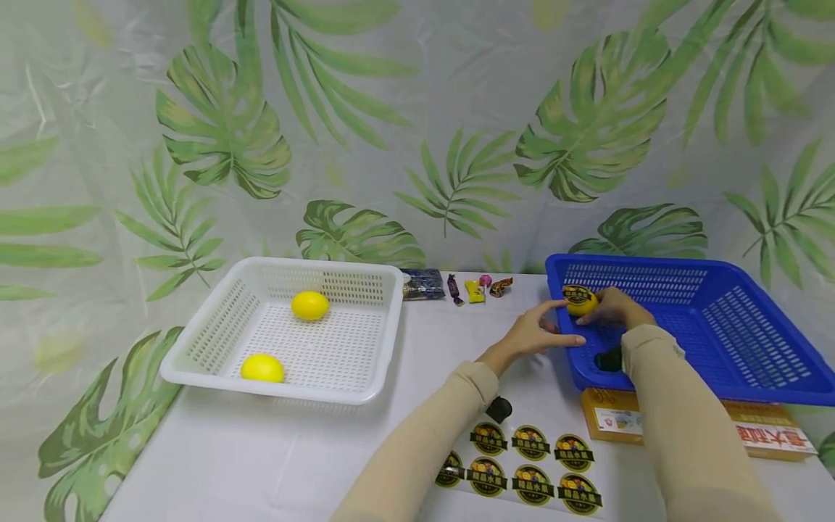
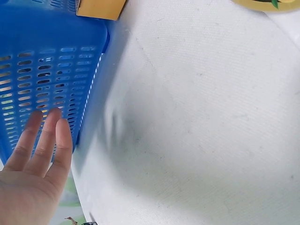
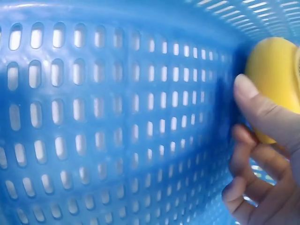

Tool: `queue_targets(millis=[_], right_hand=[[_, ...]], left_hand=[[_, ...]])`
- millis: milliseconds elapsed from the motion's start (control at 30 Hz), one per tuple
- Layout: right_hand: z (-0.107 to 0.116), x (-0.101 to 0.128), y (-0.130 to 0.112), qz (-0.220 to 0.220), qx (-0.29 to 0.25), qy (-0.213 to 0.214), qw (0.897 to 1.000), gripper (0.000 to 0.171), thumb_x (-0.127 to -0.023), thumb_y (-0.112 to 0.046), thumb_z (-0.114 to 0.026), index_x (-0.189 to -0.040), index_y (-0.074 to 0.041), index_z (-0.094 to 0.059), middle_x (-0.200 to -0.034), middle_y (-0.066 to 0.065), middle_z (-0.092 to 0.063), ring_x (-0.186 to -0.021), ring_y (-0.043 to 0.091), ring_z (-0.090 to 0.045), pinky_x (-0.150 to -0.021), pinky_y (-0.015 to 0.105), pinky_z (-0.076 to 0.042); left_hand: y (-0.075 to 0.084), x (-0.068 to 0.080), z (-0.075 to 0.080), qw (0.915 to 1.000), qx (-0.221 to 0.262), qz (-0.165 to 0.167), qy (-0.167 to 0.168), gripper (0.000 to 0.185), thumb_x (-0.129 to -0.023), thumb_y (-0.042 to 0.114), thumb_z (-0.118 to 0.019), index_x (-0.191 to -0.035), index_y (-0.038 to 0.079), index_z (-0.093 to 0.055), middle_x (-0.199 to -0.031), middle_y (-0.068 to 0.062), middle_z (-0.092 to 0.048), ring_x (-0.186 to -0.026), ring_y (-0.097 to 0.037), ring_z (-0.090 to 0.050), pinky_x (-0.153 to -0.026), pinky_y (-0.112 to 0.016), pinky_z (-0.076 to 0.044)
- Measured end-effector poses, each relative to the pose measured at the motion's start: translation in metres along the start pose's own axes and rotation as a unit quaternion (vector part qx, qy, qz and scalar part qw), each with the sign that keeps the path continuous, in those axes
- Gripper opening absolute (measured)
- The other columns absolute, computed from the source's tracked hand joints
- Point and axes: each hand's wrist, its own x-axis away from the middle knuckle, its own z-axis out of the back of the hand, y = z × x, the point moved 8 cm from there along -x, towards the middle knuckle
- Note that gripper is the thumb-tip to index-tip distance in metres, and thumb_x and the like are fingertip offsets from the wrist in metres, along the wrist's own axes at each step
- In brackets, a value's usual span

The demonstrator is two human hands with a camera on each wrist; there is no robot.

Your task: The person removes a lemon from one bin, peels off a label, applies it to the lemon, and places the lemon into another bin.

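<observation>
A yellow lemon (image 1: 578,308) with a black-and-gold round sticker on it is in the left end of the blue basket (image 1: 652,265). My right hand (image 1: 615,307) reaches into that basket and grips the lemon (image 3: 272,79) between thumb and curled fingers. My left hand (image 1: 531,332) is at the basket's left rim, its forefinger stretched to the lemon's stickered side and its thumb over the rim. In the left wrist view three fingers of the left hand (image 2: 35,164) lie loosely extended along the basket's outer wall (image 2: 51,42).
A white basket (image 1: 385,341) on the left holds two lemons (image 1: 309,305). Round stickers (image 1: 531,443) on a sheet lie in front, near the forearms. A yellow box (image 1: 607,420) lies before the blue basket. Wrapped candies (image 1: 475,291) and a dark packet (image 1: 422,283) lie along the back.
</observation>
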Motion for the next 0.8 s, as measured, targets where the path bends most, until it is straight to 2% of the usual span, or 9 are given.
queue_targets(millis=[200,300,367,467,567,633,700,800], right_hand=[[0.013,0.011,0.003,-0.022,0.046,0.0,0.999,0.095,-0.075,-0.017,-0.079,-0.138,0.02,-0.018,-0.118,0.037,-0.049,-0.089,0.031,-0.057,-0.075,0.041,-0.052],[0.024,0.021,-0.001,-0.024,0.036,0.01,0.999,0.098,-0.077,-0.012,-0.075,-0.143,0.015,-0.008,-0.127,0.041,-0.038,-0.094,0.036,-0.057,-0.075,0.043,-0.052],[0.033,0.031,-0.009,-0.009,0.033,0.025,0.999,0.099,-0.079,-0.009,-0.073,-0.144,0.012,-0.002,-0.128,0.043,-0.032,-0.099,0.042,-0.055,-0.077,0.047,-0.051],[0.046,0.05,-0.024,0.025,0.025,0.051,0.998,0.097,-0.082,-0.007,-0.07,-0.145,0.009,0.002,-0.127,0.043,-0.034,-0.102,0.047,-0.053,-0.078,0.051,-0.05],[0.051,0.068,-0.041,0.067,0.027,0.07,0.995,0.092,-0.085,-0.007,-0.066,-0.145,0.01,0.0,-0.124,0.044,-0.04,-0.101,0.047,-0.054,-0.075,0.049,-0.05],[0.05,0.078,-0.051,0.095,0.038,0.076,0.992,0.088,-0.087,-0.01,-0.065,-0.145,0.011,-0.001,-0.126,0.043,-0.041,-0.1,0.046,-0.056,-0.073,0.047,-0.051],[0.047,0.086,-0.058,0.119,0.047,0.078,0.989,0.085,-0.089,-0.011,-0.063,-0.145,0.012,-0.002,-0.125,0.043,-0.043,-0.098,0.044,-0.059,-0.073,0.046,-0.051],[0.039,0.098,-0.066,0.152,0.047,0.082,0.984,0.083,-0.091,-0.013,-0.062,-0.145,0.012,-0.004,-0.123,0.042,-0.046,-0.094,0.042,-0.062,-0.075,0.047,-0.052]], left_hand=[[-0.001,0.002,-0.001,1.0,0.006,0.007,-0.001,0.067,-0.081,0.034,-0.073,-0.141,0.032,-0.043,-0.102,-0.005,-0.066,-0.075,-0.009,-0.061,-0.063,-0.029,-0.054],[0.0,0.003,-0.001,0.9999,0.008,0.009,0.001,0.067,-0.082,0.033,-0.073,-0.141,0.033,-0.042,-0.1,-0.004,-0.066,-0.078,-0.017,-0.064,-0.062,-0.028,-0.053],[0.001,0.004,-0.001,0.9999,0.007,0.006,0.004,0.067,-0.082,0.032,-0.073,-0.141,0.033,-0.041,-0.099,-0.005,-0.066,-0.08,-0.024,-0.065,-0.061,-0.029,-0.053],[0.003,0.006,0.001,0.9995,-0.02,-0.007,0.022,0.069,-0.083,0.035,-0.071,-0.143,0.031,-0.039,-0.106,-0.007,-0.064,-0.085,-0.024,-0.064,-0.061,-0.027,-0.052],[0.005,0.012,0.009,0.9962,-0.052,-0.02,0.067,0.069,-0.082,0.038,-0.071,-0.143,0.028,-0.04,-0.116,-0.009,-0.061,-0.094,-0.019,-0.06,-0.063,-0.024,-0.049],[0.007,0.019,0.018,0.9924,-0.066,-0.027,0.1,0.068,-0.082,0.039,-0.071,-0.141,0.024,-0.043,-0.117,-0.009,-0.06,-0.095,-0.017,-0.059,-0.063,-0.022,-0.046],[0.009,0.027,0.026,0.9901,-0.061,-0.034,0.122,0.065,-0.081,0.038,-0.072,-0.139,0.02,-0.047,-0.116,-0.01,-0.061,-0.091,-0.016,-0.06,-0.062,-0.021,-0.046],[0.013,0.041,0.037,0.9895,-0.045,-0.047,0.129,0.06,-0.082,0.035,-0.072,-0.135,0.016,-0.051,-0.111,-0.011,-0.062,-0.078,-0.012,-0.061,-0.06,-0.02,-0.047]])
